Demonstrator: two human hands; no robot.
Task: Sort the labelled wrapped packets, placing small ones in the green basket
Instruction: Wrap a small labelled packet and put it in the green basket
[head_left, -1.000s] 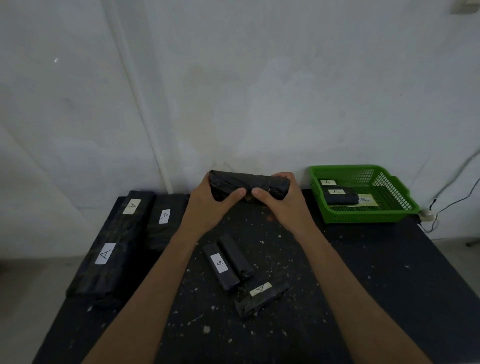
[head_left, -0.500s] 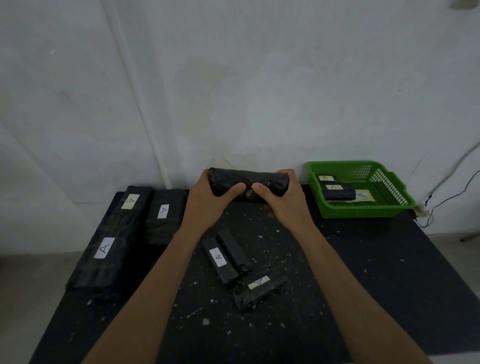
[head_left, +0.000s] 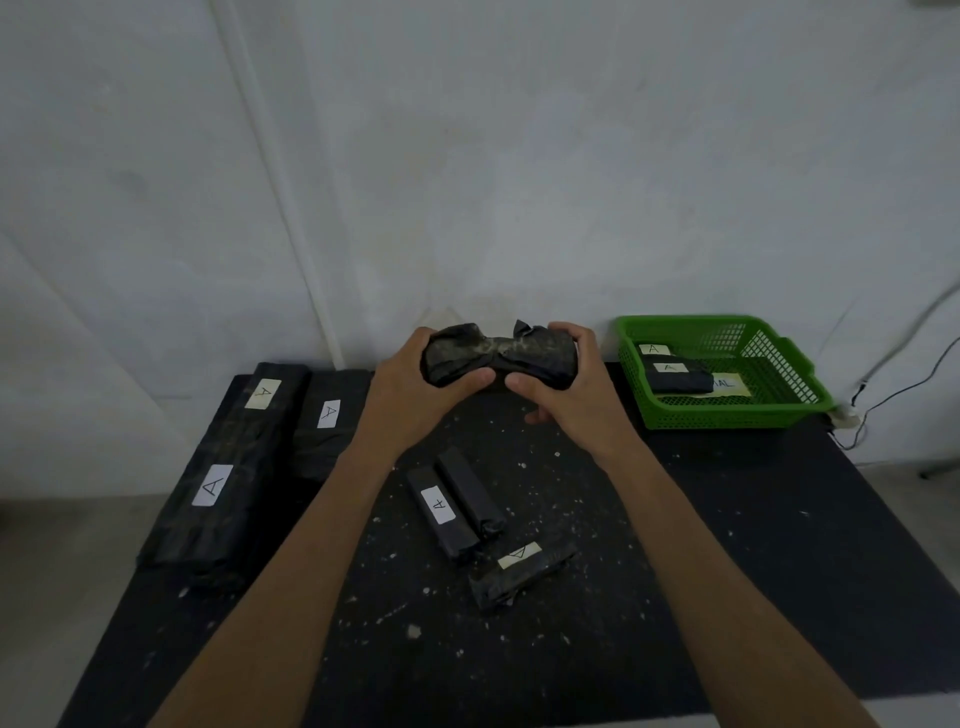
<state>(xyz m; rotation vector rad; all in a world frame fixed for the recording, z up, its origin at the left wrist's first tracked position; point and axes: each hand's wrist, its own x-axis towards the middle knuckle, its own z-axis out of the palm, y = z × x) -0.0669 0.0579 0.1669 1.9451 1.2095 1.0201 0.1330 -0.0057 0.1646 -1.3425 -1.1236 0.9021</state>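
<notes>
At the far right corner of the dark surface (head_left: 727, 519) sat the green basket (head_left: 789, 384), holding two small black packets (head_left: 680, 382) with pale labels (a further paper label lay on its floor). Above the middle of the surface, the left hand (head_left: 410, 384) and right hand (head_left: 576, 384) each gripped one end of a crumpled black wrapped packet (head_left: 498, 356), lifted clear. Three small packets (head_left: 457, 504) lay below the hands.

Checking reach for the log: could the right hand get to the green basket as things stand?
Probably yes: the right hand is beside the basket with bare table between, though it grips a packet together with the left hand.
</notes>
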